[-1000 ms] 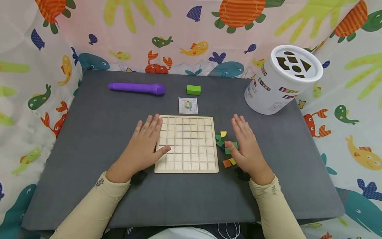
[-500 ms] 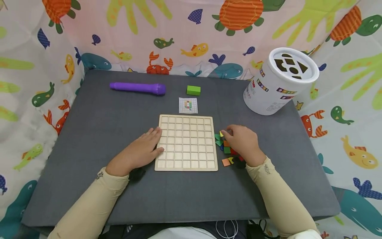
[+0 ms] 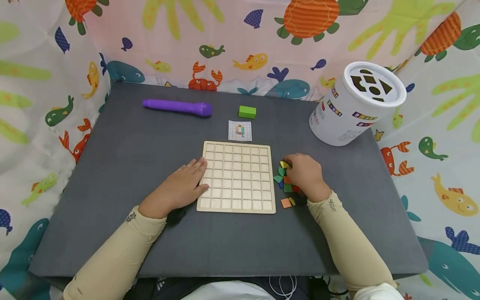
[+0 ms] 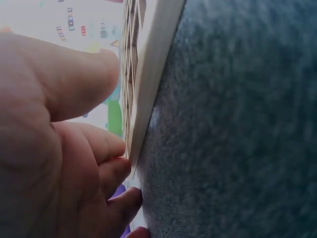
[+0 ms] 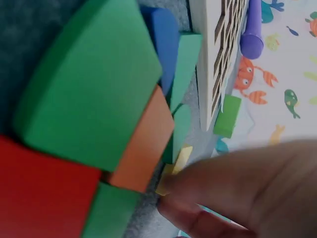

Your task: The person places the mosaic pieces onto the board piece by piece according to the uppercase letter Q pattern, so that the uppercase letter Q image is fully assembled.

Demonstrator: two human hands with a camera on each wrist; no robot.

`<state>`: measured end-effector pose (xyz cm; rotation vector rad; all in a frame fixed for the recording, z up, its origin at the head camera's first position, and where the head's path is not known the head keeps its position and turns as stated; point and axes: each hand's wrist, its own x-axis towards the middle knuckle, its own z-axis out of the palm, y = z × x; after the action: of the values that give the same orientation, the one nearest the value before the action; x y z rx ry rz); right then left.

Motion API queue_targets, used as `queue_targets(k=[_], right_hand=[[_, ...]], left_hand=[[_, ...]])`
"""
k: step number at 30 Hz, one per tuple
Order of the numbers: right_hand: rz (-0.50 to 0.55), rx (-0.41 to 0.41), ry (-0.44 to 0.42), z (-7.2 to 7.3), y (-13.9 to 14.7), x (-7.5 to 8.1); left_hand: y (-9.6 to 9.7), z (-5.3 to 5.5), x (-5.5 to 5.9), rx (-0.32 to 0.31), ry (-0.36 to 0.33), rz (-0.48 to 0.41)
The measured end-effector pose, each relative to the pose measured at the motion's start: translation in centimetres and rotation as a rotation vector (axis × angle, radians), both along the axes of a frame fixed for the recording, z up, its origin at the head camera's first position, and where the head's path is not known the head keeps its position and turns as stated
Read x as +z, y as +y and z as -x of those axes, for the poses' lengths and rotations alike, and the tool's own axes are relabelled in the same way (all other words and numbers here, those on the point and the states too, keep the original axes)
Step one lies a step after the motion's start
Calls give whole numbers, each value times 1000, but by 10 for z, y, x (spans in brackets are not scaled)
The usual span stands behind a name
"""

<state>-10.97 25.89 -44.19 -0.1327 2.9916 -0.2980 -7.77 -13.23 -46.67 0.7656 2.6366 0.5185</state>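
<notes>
A pale wooden grid board (image 3: 237, 178) lies flat on the grey table. My left hand (image 3: 176, 189) rests at its left edge, fingers straight and touching the rim; the left wrist view shows the thumb (image 4: 84, 82) beside the board's side wall. At the right edge of the board is a group of small coloured blocks: green (image 5: 94, 89), red (image 5: 39, 191), orange (image 5: 146, 141) and blue (image 5: 166, 44). Over them, my right hand (image 3: 305, 175) pinches a small yellow block (image 5: 183, 157) between thumb and finger. Part of the group is hidden under that hand.
Behind the board lie a small printed pattern card (image 3: 240, 131), a bright green block (image 3: 247, 112) and a purple stick-shaped object (image 3: 176, 106). A white tub (image 3: 343, 112) with shaped holes in its lid stands at the back right. Patterned cloth (image 3: 247, 41) surrounds the table.
My right hand has come down onto the blocks, its fingers curling from straight to a pinch at the yellow one. My left hand has shifted slightly back along the board's edge.
</notes>
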Motion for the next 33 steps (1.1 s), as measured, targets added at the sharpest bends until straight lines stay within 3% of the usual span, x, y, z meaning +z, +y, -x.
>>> queue_targets(k=[4, 13, 22, 33], right_hand=[[-13, -8, -7, 2, -1, -2], [-50, -48, -46, 8, -5, 4], [-53, -56, -73, 5, -1, 8], [-100, -42, -10, 15, -8, 9]], left_hand=[[1, 0, 4, -11, 9, 14], [1, -1, 0, -15, 33, 38], [1, -1, 4, -9, 27, 48], [-1, 0, 3, -6, 37, 54]])
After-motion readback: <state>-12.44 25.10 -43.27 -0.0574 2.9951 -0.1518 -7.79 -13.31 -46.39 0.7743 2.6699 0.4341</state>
